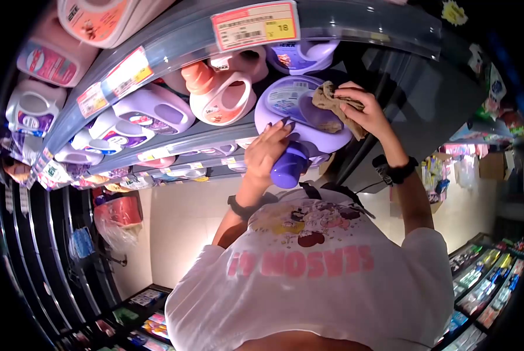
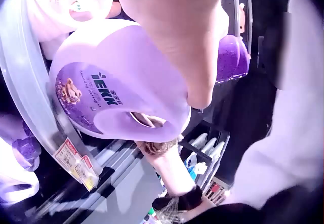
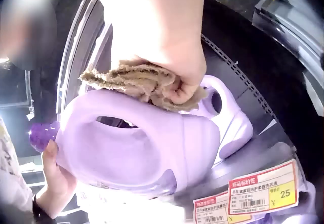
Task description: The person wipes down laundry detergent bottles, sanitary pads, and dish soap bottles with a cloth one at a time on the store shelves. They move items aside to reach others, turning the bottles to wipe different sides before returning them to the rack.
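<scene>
A large lilac detergent bottle (image 1: 300,126) with a moulded handle and a dark purple cap (image 1: 289,168) is tilted at the shelf front, its cap toward the person. My left hand (image 1: 265,153) grips its shoulder beside the cap; the right wrist view shows the thumb (image 3: 50,153) next to that cap. In my right hand (image 1: 366,111) is a bunched brown cloth (image 1: 332,102), pressed against the bottle's side near the handle. The left wrist view shows the bottle's label (image 2: 96,100), with part of the cloth (image 2: 159,147) behind the bottle.
More detergent bottles (image 1: 154,110) line the shelf to the left, and a pink-capped one (image 1: 224,102) stands close by. A shelf edge with a price tag (image 1: 256,26) runs overhead. Another lilac bottle (image 3: 235,120) sits behind in the right wrist view.
</scene>
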A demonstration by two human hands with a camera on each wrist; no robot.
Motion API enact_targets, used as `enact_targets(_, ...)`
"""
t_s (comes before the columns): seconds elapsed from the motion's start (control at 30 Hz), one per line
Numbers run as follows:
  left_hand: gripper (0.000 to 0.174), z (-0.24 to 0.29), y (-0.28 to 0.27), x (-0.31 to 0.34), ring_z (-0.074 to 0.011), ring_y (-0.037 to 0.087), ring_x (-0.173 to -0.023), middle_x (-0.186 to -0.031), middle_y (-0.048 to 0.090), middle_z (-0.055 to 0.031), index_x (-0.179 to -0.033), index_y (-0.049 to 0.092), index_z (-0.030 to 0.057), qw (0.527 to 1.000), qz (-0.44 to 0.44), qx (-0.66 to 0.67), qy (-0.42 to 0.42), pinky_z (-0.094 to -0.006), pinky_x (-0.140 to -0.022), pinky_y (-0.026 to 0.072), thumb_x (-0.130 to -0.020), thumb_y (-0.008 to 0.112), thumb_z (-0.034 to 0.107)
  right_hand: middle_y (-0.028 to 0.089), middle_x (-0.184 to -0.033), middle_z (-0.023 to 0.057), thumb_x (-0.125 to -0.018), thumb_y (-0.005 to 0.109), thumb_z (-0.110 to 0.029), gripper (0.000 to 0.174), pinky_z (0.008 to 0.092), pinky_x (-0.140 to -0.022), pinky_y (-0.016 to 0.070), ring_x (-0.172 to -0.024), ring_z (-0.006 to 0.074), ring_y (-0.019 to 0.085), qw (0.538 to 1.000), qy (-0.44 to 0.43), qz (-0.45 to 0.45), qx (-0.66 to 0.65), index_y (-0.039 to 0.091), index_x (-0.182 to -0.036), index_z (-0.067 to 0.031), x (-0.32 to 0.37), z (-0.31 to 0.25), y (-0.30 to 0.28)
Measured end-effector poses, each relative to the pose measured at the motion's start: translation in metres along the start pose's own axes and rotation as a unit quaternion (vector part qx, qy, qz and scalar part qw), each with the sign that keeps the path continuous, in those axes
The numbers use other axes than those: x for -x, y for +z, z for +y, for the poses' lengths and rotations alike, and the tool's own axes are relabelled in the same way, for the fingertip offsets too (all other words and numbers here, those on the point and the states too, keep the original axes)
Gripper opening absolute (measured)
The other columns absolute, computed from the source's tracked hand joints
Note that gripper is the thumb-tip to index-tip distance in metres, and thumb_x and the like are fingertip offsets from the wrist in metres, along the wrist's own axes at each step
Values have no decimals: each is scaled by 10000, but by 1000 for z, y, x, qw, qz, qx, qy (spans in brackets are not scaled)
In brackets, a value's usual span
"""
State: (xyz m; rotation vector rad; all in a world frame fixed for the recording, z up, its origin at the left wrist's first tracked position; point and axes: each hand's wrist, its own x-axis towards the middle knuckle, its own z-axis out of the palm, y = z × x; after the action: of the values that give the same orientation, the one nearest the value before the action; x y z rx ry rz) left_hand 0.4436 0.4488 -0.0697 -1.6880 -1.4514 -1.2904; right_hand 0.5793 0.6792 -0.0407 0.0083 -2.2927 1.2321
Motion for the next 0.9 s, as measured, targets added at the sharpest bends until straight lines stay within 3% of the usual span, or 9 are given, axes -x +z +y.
enact_targets(0.2, 593, 1, 2, -10, -352, 637, -908, -926, 634, -207, -892, 528, -38, 997, 11, 2, -73, -408, -805, 516, -526, 843, 307, 582, -1111, 42, -894, 555, -144, 400, 197, -821, 431, -964, 75, 534, 966, 154, 121, -169, 473, -1246, 28, -2, 89, 8)
enact_targets(0.33, 644, -5, 4, -33, -343, 635, -917, -973, 624, -224, -955, 535, -69, 993, 22, 35, -112, -391, -826, 505, -506, 842, 275, 617, -976, 66, -920, 492, -212, 370, 216, -743, 462, -869, 126, 584, 833, 207, 310, -408, 490, -1218, 8, -4, 121, 35)
enact_targets(0.4, 707, -14, 4, -42, -286, 627, -945, -1007, 623, -206, -1032, 531, -61, 988, 15, 52, -147, -362, -852, 488, -501, 842, 289, 608, -1032, 86, -936, 390, -157, 320, 264, -821, 464, -956, 153, 577, 863, 331, 273, -266, 529, -1169, 12, -2, 141, 39)
enact_targets(0.43, 693, -17, 2, -47, -266, 629, -921, -988, 627, -185, -1034, 536, -42, 979, 2, 48, -197, -355, -835, 490, -506, 839, 290, 616, -883, 63, -931, 384, -178, 295, 256, -688, 481, -792, 141, 593, 877, 339, 167, -296, 562, -1061, 18, 4, 148, 33)
enact_targets(0.47, 679, -20, 1, -55, -245, 631, -897, -970, 631, -163, -1036, 540, -23, 968, -9, 44, -246, -349, -818, 493, -512, 837, 292, 599, -789, 39, -911, 428, -185, 255, 252, -589, 461, -673, 128, 571, 896, 319, 229, -208, 577, -960, 16, 12, 153, 47)
enact_targets(0.6, 590, -51, 8, -71, -149, 586, -808, -909, 609, -72, -1023, 542, -27, 968, 25, 62, -241, -267, -762, 468, -568, 814, 232, 641, -917, 166, -805, 558, -147, 326, 328, -773, 463, -848, 223, 617, 913, 261, 311, -45, 563, -1078, 32, 21, 109, 78)
enact_targets(0.7, 564, -55, 12, -82, -142, 595, -788, -888, 626, -74, -1001, 562, -34, 965, 12, 54, -256, -258, -758, 468, -582, 821, 239, 597, -716, 192, -793, 568, -128, 307, 283, -421, 447, -577, 203, 626, 902, 283, 277, -170, 533, -921, 148, 14, 62, 89)
enact_targets(0.83, 528, -55, 20, -96, -143, 606, -740, -834, 641, -81, -946, 582, -32, 959, 12, 7, -282, -259, -729, 477, -584, 821, 269, 626, -888, 162, -767, 624, -92, 359, 308, -760, 476, -863, 212, 628, 932, 198, 289, -98, 508, -1082, 35, 11, 40, 108)
enact_targets(0.9, 509, -63, 28, -102, -146, 612, -713, -800, 645, -82, -912, 592, -30, 963, 9, -10, -271, -266, -707, 485, -579, 823, 279, 622, -938, 166, -767, 640, -98, 397, 305, -766, 475, -881, 217, 628, 950, 149, 266, -62, 488, -1114, 20, 0, 18, 90)
